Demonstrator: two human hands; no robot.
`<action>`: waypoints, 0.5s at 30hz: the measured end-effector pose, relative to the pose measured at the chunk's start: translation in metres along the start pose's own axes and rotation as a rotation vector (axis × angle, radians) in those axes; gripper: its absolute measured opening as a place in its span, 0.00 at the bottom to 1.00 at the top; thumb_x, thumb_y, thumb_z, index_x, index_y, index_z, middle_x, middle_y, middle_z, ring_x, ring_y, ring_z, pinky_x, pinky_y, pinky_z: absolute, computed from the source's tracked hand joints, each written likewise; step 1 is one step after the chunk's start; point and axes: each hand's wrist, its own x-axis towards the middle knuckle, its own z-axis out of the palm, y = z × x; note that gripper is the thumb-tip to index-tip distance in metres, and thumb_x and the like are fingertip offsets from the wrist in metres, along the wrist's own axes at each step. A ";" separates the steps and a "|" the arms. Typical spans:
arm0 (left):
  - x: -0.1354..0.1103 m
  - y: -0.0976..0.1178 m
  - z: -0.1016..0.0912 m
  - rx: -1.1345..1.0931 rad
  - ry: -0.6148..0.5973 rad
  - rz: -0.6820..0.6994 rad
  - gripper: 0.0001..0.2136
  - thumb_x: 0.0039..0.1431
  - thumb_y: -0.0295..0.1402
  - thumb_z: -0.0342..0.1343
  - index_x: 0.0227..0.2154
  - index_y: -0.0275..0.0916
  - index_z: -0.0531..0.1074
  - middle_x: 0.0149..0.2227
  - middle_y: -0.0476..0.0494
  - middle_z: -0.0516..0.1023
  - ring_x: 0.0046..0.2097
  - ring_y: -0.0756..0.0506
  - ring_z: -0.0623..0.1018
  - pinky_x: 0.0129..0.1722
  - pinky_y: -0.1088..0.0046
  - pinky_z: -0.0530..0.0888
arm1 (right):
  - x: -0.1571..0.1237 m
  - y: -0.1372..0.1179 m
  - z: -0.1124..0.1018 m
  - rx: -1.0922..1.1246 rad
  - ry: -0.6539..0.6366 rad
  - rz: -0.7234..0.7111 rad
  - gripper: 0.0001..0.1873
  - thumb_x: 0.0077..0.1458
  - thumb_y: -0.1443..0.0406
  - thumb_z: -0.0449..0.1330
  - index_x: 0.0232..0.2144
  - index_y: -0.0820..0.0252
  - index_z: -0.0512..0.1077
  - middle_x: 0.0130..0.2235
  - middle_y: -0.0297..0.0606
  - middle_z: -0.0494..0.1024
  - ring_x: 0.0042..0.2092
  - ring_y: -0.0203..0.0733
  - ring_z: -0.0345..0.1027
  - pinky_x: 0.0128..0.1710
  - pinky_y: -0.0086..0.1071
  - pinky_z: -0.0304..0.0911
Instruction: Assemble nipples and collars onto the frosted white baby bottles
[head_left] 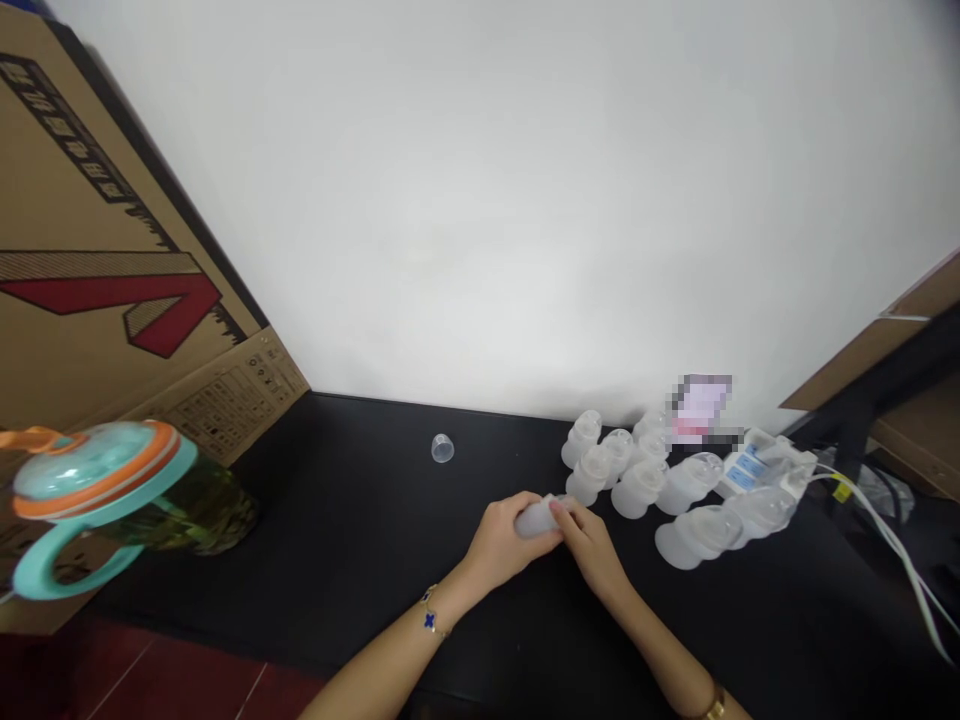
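My left hand (504,535) is wrapped round a small frosted white plastic bottle (534,519), held on its side just above the black table. At the bottle's right end, the fingers of my right hand (589,545) close on its top, where a bit of clear plastic shows; the fingers partly hide this end. Several similar frosted bottles (639,488) with clear domed caps stand to the right of my hands. Alone on the table beyond my left hand lies a clear plastic cap (442,448).
A large jug (172,500) with a teal and orange lid stands at the left, before a cardboard box (97,220). At the right are a power strip (799,465), white cables (892,545) and a blurred-out pink item (699,405). A white wall (480,200) rises behind the black table (352,520).
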 end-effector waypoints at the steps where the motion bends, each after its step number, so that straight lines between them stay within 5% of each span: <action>1: 0.002 -0.003 0.000 -0.048 0.038 -0.024 0.14 0.54 0.43 0.62 0.39 0.39 0.77 0.33 0.47 0.79 0.34 0.45 0.75 0.34 0.74 0.68 | 0.000 0.001 0.001 0.064 -0.017 0.020 0.23 0.60 0.47 0.52 0.23 0.57 0.65 0.23 0.30 0.65 0.24 0.35 0.58 0.23 0.28 0.53; 6: 0.011 -0.015 -0.005 -0.253 0.210 -0.118 0.17 0.60 0.48 0.55 0.38 0.37 0.74 0.33 0.47 0.75 0.36 0.45 0.73 0.36 0.74 0.67 | 0.000 0.003 0.011 0.299 -0.164 0.125 0.23 0.55 0.45 0.59 0.41 0.57 0.72 0.34 0.37 0.75 0.27 0.38 0.68 0.20 0.28 0.60; 10: 0.014 -0.021 -0.004 -0.507 0.188 -0.197 0.21 0.62 0.51 0.52 0.43 0.38 0.73 0.38 0.45 0.75 0.40 0.44 0.73 0.41 0.71 0.67 | 0.000 0.004 0.016 0.436 -0.182 0.225 0.27 0.51 0.47 0.65 0.48 0.55 0.73 0.40 0.40 0.78 0.38 0.46 0.74 0.31 0.36 0.71; 15: 0.017 -0.021 0.001 -0.906 0.156 -0.234 0.23 0.58 0.48 0.59 0.50 0.38 0.73 0.48 0.40 0.76 0.49 0.41 0.73 0.50 0.68 0.66 | 0.001 0.008 0.014 0.579 -0.161 0.297 0.26 0.53 0.52 0.66 0.53 0.54 0.73 0.43 0.39 0.79 0.45 0.47 0.74 0.45 0.42 0.71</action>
